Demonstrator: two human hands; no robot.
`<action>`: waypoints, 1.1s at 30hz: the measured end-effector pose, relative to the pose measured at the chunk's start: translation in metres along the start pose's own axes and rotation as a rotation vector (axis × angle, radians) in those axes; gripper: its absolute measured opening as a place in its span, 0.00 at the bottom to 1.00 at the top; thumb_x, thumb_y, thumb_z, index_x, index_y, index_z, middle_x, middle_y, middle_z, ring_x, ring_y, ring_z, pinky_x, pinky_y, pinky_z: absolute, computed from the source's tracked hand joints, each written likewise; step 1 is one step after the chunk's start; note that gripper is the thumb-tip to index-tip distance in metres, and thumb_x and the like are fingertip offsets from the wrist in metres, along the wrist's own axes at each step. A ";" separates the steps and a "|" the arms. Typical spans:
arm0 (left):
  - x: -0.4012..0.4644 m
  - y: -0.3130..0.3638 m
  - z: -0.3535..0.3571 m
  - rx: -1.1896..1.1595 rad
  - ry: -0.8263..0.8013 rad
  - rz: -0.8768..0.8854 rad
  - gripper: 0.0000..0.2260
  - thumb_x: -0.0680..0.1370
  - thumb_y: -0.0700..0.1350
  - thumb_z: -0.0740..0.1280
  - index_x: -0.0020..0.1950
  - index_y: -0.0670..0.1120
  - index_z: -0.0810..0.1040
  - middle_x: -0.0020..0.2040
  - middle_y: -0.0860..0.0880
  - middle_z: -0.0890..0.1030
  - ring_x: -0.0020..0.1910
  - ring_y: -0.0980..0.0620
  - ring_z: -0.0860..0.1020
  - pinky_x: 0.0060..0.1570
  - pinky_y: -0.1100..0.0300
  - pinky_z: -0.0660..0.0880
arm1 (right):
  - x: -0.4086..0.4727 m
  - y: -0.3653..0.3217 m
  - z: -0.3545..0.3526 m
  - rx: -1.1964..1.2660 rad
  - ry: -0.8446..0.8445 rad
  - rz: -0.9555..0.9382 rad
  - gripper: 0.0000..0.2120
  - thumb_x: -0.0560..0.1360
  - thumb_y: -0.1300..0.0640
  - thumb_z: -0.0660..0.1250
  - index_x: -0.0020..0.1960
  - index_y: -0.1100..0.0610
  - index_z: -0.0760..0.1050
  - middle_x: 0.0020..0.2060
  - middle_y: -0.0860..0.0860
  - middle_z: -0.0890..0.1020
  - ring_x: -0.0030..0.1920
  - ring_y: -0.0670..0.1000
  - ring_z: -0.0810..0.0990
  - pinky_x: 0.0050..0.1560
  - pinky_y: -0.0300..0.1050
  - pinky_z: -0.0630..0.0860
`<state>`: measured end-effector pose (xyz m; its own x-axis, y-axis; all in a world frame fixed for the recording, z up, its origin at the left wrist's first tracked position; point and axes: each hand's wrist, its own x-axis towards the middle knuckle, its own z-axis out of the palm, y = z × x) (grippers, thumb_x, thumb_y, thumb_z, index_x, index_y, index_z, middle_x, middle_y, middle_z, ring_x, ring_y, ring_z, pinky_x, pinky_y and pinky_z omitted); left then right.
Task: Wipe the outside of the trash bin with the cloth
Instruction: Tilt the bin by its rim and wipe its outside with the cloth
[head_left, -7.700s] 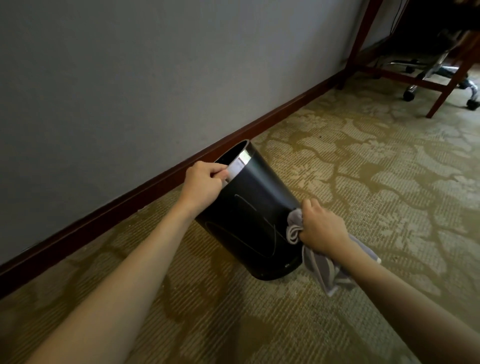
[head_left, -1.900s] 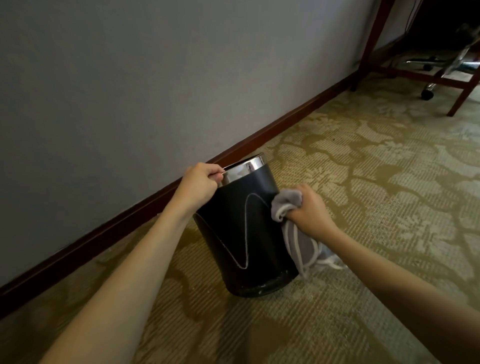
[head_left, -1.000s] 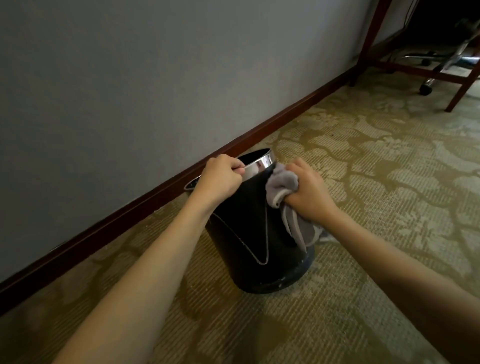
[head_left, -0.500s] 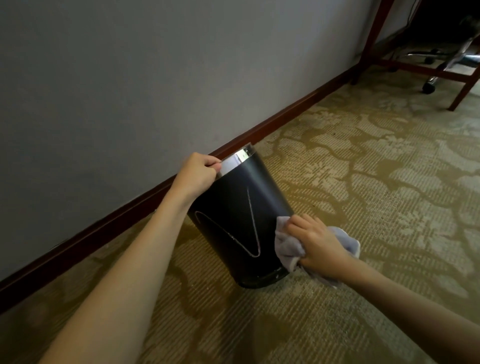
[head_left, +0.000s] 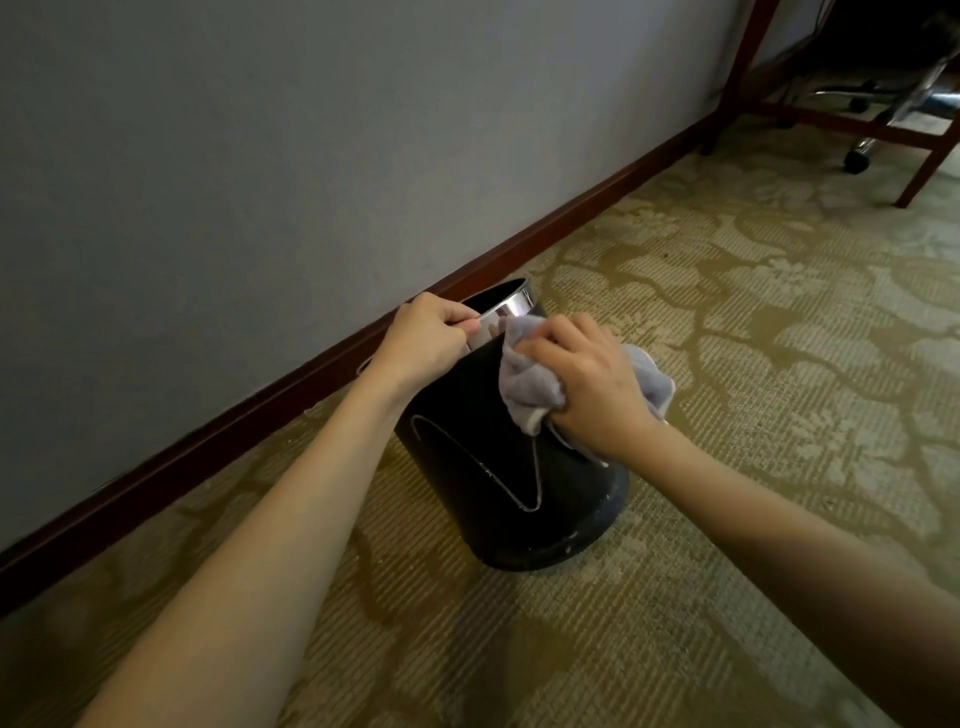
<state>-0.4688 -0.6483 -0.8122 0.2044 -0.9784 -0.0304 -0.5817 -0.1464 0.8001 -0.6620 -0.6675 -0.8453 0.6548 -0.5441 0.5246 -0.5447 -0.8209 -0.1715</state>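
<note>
Fig.: wiping in progress, cloth high on the bin wall. Your bin (head_left: 498, 467) stands on the carpet (head_left: 727, 364) near the skirting board (head_left: 260, 400), tipped a little toward the wall at 11 o'clock, its chrome rim (head_left: 506, 310) uppermost. A pale zig-zag line shows on the dark side facing you, w/ light specks around the base.

Step in hand: judged as a stroke at the upper wall, just under the rim. Next move prob. calls for dragging the cloth down toward the base at 5 o'clock, then turning the bin w/ the rim hand to bring unwiped wall round; the far side can't be seen, so coverage there is unknown.

Hands: your L hand (head_left: 426, 338), at 10 o'clock of the bin, is curled tight over the rim, thumb outside, steadying it. Your R hand (head_left: 587, 384), at 2 o'clock, has fingers closed round the bunched grey cloth (head_left: 524, 384) and presses it against the wall; loose cloth trails out behind the knuckles.
</note>
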 end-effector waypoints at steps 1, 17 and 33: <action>0.001 -0.001 -0.001 -0.012 -0.012 -0.013 0.09 0.80 0.44 0.63 0.55 0.50 0.82 0.50 0.56 0.81 0.52 0.55 0.76 0.49 0.60 0.71 | -0.007 -0.001 0.003 -0.025 -0.029 -0.012 0.15 0.65 0.61 0.73 0.51 0.57 0.80 0.49 0.54 0.79 0.46 0.58 0.75 0.45 0.55 0.74; 0.002 -0.012 -0.011 -0.010 0.108 -0.056 0.13 0.79 0.44 0.64 0.37 0.56 0.79 0.37 0.56 0.80 0.36 0.59 0.75 0.35 0.64 0.69 | -0.033 -0.004 0.008 -0.071 -0.228 -0.054 0.11 0.68 0.55 0.71 0.50 0.54 0.79 0.50 0.52 0.78 0.47 0.56 0.73 0.47 0.55 0.71; 0.005 -0.012 -0.005 0.047 0.104 -0.022 0.09 0.79 0.44 0.63 0.47 0.52 0.83 0.38 0.59 0.77 0.41 0.59 0.75 0.40 0.64 0.69 | -0.075 -0.002 0.029 -0.259 -0.158 -0.347 0.07 0.72 0.58 0.67 0.50 0.57 0.78 0.46 0.51 0.79 0.45 0.55 0.76 0.44 0.53 0.72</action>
<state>-0.4571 -0.6505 -0.8192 0.2966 -0.9549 0.0162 -0.6121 -0.1771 0.7707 -0.6948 -0.6306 -0.9081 0.8826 -0.2807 0.3772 -0.3786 -0.8999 0.2162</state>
